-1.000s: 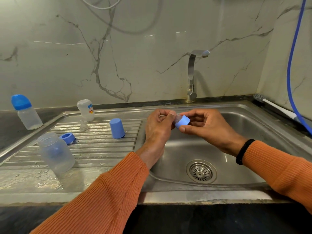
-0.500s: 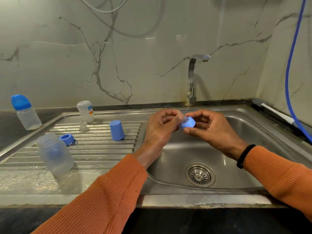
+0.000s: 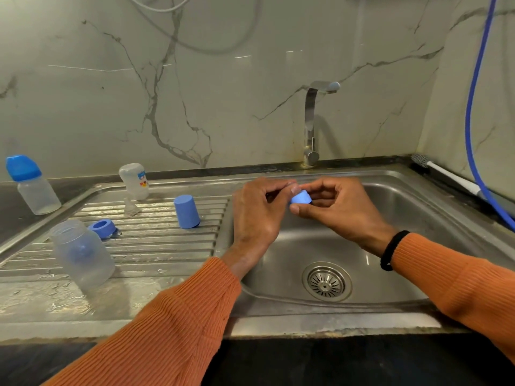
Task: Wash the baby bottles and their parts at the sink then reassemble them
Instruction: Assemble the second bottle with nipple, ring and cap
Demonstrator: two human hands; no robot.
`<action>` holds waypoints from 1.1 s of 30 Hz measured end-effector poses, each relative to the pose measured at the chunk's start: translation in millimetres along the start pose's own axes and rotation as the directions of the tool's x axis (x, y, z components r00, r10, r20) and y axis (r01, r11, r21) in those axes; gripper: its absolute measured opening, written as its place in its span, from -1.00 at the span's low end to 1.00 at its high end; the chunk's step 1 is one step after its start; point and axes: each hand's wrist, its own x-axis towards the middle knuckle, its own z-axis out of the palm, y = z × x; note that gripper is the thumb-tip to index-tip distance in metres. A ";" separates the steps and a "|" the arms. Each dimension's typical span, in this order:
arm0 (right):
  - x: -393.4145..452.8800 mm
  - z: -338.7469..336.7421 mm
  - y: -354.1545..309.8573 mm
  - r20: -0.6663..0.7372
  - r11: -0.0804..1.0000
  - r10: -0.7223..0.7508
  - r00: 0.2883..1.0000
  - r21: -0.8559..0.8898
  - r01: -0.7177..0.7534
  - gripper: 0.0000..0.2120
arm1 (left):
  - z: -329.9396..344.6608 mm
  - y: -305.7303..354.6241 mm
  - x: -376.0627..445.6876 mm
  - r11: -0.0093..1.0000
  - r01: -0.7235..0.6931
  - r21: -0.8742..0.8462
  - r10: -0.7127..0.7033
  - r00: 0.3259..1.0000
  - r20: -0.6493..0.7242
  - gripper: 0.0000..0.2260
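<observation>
Over the sink basin [image 3: 390,218] my right hand [image 3: 337,210] pinches a small blue bottle ring [image 3: 301,197]. My left hand [image 3: 257,215] meets it from the left, fingers curled on a clear teat that is mostly hidden at the ring's end. On the draining board [image 3: 156,246] stand an open clear bottle [image 3: 82,254], a blue ring [image 3: 102,228], a blue cap [image 3: 186,211], a clear teat [image 3: 130,208] and a small upturned printed bottle [image 3: 135,181]. A capped bottle [image 3: 32,185] stands at the far left.
The tap [image 3: 313,121] rises behind the basin and no water runs. A bottle brush [image 3: 446,174] lies along the right rim under a blue hose [image 3: 473,107]. The drain [image 3: 326,281] sits at the basin's front. The draining board is wet.
Both hands stay together over the basin. The blue ring has turned between the fingers and shifted slightly right; the view has dipped a little.
</observation>
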 end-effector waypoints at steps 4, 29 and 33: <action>-1.2 4.4 -0.3 -0.008 1.000 0.016 1.000 0.012 -0.016 -0.57 | -0.8 -0.7 -1.3 0.999 -0.021 0.047 0.024 0.998 -0.055 -0.88; 4.9 -9.1 17.9 0.177 0.981 0.090 0.980 -0.188 -0.056 -0.65 | -21.9 3.8 0.5 0.979 0.092 0.180 -0.142 0.947 0.287 -0.80; 3.9 -8.9 18.9 0.176 0.972 0.083 0.981 -0.229 -0.041 -0.59 | -69.7 19.8 -8.3 0.923 -0.047 0.383 -0.071 0.955 0.287 -0.84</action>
